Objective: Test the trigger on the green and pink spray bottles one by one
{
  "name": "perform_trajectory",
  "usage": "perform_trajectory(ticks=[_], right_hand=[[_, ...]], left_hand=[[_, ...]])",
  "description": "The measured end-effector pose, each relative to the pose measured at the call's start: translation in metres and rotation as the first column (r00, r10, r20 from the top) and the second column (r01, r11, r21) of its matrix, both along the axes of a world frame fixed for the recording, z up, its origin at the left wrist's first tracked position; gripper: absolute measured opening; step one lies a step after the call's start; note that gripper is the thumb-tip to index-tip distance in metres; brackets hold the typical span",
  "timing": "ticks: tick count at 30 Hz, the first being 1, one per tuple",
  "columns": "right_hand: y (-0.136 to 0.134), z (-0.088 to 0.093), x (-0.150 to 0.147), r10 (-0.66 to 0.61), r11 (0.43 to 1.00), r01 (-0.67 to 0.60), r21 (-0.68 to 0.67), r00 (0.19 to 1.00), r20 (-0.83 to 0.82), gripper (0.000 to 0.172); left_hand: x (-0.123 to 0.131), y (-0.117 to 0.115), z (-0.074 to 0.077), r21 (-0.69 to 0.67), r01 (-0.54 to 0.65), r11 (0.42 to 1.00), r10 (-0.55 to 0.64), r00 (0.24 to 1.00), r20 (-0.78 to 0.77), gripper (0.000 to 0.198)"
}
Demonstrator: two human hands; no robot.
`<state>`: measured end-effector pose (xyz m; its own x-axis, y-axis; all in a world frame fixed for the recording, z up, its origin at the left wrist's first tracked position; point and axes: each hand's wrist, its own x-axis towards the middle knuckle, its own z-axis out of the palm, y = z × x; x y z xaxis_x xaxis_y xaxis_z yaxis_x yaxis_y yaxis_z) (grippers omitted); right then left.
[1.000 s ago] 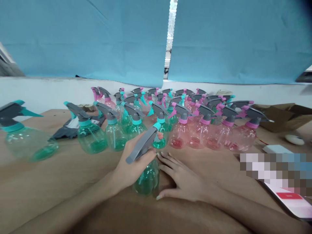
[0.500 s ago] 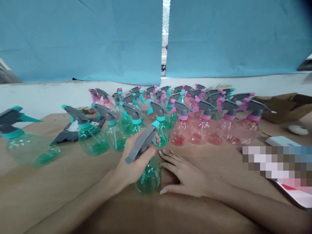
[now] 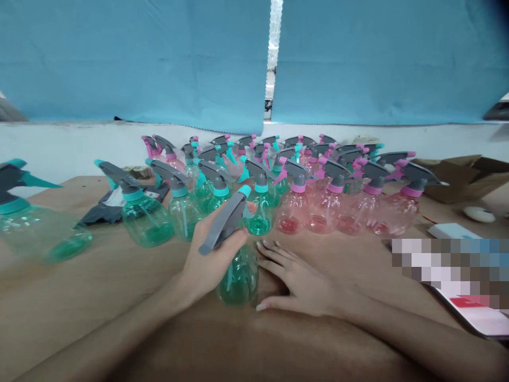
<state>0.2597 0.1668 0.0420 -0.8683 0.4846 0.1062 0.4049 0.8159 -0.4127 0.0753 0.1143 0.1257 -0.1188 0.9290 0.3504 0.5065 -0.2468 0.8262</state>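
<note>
My left hand (image 3: 212, 257) is wrapped round the neck of a green spray bottle (image 3: 238, 281) with a grey head and turquoise nozzle. That bottle stands near the table's front edge, its head angled to the upper right. Flat on the table just right of it lies my right hand (image 3: 296, 278), fingers spread, holding nothing. Behind my hands, other green spray bottles (image 3: 260, 215) with turquoise collars and pink spray bottles (image 3: 293, 212) with pink collars stand in rows. My left fingers partly hide the held bottle's collar and trigger.
At far left stands another green spray bottle (image 3: 43, 233). A dark plastic bag (image 3: 103, 211) lies behind the left bottles. On the right are an open cardboard box (image 3: 457, 178), a white computer mouse (image 3: 479, 214), a small white box (image 3: 453, 232) and a partly blurred flat object (image 3: 477, 313).
The view has shifted slightly, so most things appear a little higher and further left. My left hand keeps its grip on the bottle, and my right hand stays flat.
</note>
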Motion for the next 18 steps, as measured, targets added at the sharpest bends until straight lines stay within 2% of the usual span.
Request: perform_trajectory(ticks=[4,11,18], right_hand=[[0.0,-0.0007,0.0002,0.006,1.0,-0.006,0.003,1.0,-0.007,0.09],[-0.0008,0.0023,0.0002,-0.002,1.0,0.002,-0.013,1.0,0.009,0.089],[-0.0005,0.0035,0.0003,0.007,1.0,-0.007,-0.016,1.0,0.007,0.086]], left_hand=[[0.0025,0.0002,0.0004,-0.004,0.041,0.999,-0.041,0.999,-0.012,0.028],[0.002,0.0009,0.0021,-0.009,0.016,1.0,-0.016,1.0,-0.019,0.03],[0.0019,0.0011,0.0037,0.006,0.063,0.998,-0.063,0.998,-0.003,0.033]])
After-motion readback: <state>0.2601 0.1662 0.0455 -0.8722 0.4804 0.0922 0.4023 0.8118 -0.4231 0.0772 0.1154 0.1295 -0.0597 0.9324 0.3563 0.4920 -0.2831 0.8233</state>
